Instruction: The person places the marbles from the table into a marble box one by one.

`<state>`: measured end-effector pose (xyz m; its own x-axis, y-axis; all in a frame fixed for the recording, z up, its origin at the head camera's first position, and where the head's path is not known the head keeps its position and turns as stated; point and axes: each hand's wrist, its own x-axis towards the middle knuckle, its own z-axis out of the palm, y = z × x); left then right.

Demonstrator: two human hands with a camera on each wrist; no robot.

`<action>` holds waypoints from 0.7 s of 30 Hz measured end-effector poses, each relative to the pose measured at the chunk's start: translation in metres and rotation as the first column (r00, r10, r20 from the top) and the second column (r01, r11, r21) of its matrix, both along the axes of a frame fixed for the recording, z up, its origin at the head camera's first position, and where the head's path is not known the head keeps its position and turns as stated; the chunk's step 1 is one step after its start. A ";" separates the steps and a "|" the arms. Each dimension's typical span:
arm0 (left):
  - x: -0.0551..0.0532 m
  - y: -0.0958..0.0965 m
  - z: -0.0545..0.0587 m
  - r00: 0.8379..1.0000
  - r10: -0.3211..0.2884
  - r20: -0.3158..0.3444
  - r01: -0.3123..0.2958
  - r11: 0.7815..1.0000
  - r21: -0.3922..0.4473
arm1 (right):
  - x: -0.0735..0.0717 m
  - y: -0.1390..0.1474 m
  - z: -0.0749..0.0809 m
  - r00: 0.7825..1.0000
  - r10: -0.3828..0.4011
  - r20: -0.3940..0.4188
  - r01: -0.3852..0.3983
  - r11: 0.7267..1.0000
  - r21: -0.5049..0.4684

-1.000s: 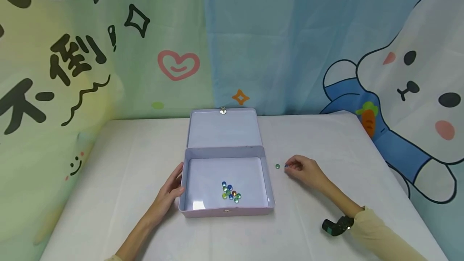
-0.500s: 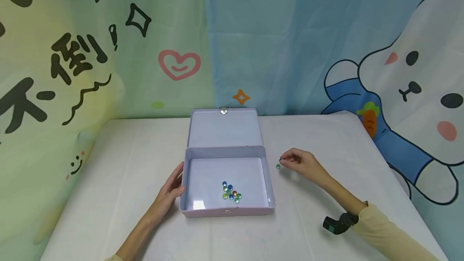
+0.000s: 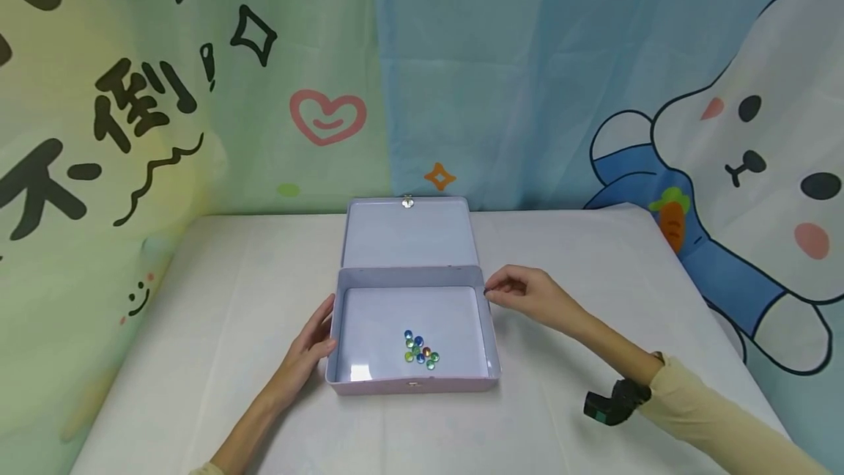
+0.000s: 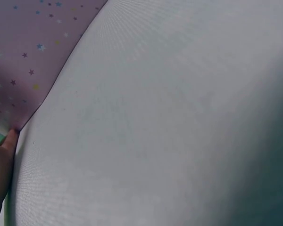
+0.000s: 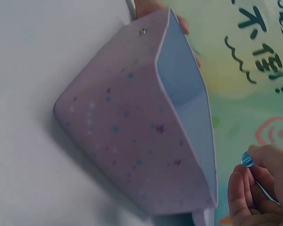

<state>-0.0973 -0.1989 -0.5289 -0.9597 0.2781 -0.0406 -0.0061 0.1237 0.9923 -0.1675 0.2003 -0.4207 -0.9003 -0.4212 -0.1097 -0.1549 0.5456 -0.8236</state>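
Note:
My right hand [image 3: 534,297] is at the right rim of an open lilac box [image 3: 413,385], its fingertips level with the box's edge. Between thumb and fingers it pinches a blue-streaked glass marble [image 5: 247,159], clear in the right wrist view. At the box's left side, my left hand [image 3: 305,355] rests with fairly straight fingers against the outer wall. A small cluster of marbles [image 3: 420,352], blue, green, yellow and amber, lies on the box floor towards the front. Whether a green marble lies beneath my right hand cannot be seen.
The box's lid [image 3: 409,233] is folded back flat behind it, with a metal clasp [image 3: 407,201] at the far edge. A white cloth [image 3: 264,262] covers the table. Behind hangs a printed curtain [image 3: 461,79]. A black wrist camera [image 3: 616,403] sits on my right wrist.
My right hand has lifted and moved left to the box rim with the marble in its pinch. The green marble on the cloth is out of sight. My left hand has stayed put.

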 end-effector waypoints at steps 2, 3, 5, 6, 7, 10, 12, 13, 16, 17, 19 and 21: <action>0.000 0.000 0.000 1.000 0.002 0.003 -0.002 1.000 -0.002 | 0.000 -0.007 0.003 0.999 0.036 -0.006 -0.036 0.999 -0.013; 0.000 0.000 0.000 1.000 0.003 0.004 -0.003 1.000 -0.004 | 0.000 -0.011 0.004 0.998 0.056 -0.011 -0.056 0.998 -0.018; 0.000 0.000 0.001 1.000 0.003 0.005 -0.003 1.000 -0.003 | -0.001 -0.018 0.005 0.995 0.091 -0.028 -0.092 0.995 -0.024; 0.000 0.001 0.001 1.000 0.003 0.003 -0.003 1.000 -0.003 | -0.002 -0.022 0.005 0.994 0.106 -0.034 -0.107 0.994 -0.028; 0.000 0.001 0.001 1.000 0.004 0.001 -0.004 1.000 -0.003 | -0.003 -0.025 0.006 0.992 0.119 -0.042 -0.120 0.992 -0.028; 0.000 0.001 0.002 1.000 0.002 -0.004 -0.002 1.000 0.000 | -0.006 -0.036 0.007 0.988 0.143 -0.059 -0.145 0.989 -0.026; 0.000 0.001 0.001 1.000 0.003 -0.004 -0.003 1.000 -0.003 | -0.008 -0.044 0.008 0.986 0.155 -0.062 -0.157 0.987 -0.030; 0.000 0.001 0.001 1.000 0.004 -0.001 -0.004 1.000 -0.003 | -0.009 -0.048 0.008 0.985 0.161 -0.066 -0.163 0.986 -0.030; 0.000 0.001 0.001 1.000 0.006 0.005 -0.006 1.000 -0.005 | -0.013 -0.061 0.009 0.979 0.185 -0.080 -0.188 0.982 -0.034; 0.000 0.001 0.001 1.000 0.007 0.006 -0.007 1.000 -0.006 | -0.015 -0.066 0.009 0.977 0.196 -0.085 -0.199 0.979 -0.035; 0.000 0.001 0.001 1.000 0.007 0.007 -0.007 1.000 -0.004 | -0.019 -0.075 0.008 0.971 0.218 -0.097 -0.222 0.974 -0.034; 0.000 0.001 0.000 1.000 0.005 0.004 -0.005 1.000 -0.002 | -0.023 -0.084 0.008 0.965 0.242 -0.104 -0.246 0.969 -0.029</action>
<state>-0.0975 -0.1984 -0.5284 -0.9610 0.2729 -0.0450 -0.0108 0.1257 0.9920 -0.1908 0.1159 -0.4131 -0.7753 -0.6316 -0.0030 -0.3610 0.4471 -0.8184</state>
